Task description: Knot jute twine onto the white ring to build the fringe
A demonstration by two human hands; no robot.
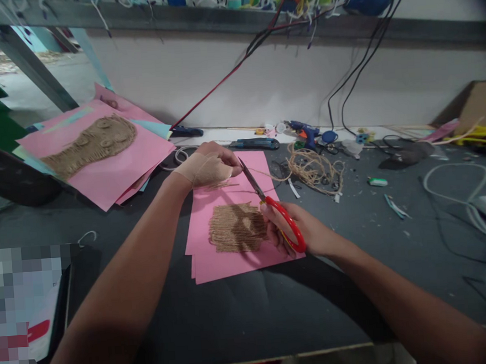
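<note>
My right hand (285, 229) grips a pair of red-handled scissors (285, 223), its blades pointing up and left toward my other hand. Closed in a pinch, my left hand (211, 165) holds an end of jute twine (263, 174) close to the blade tips. That strand leads right to a loose tangle of twine (315, 168). Below the hands, pink paper (232, 268) carries a patch of twine strips (233, 230) laid side by side. A few short cut pieces of twine (220, 185) lie under my left hand.
Pink sheets with a twine-covered shape (98, 139) lie at the back left. A utility knife (255, 143) and a blue glue gun (306, 132) rest along the back. White cable (469, 205) loops at the right. Cords hang from the shelf (215, 17) above.
</note>
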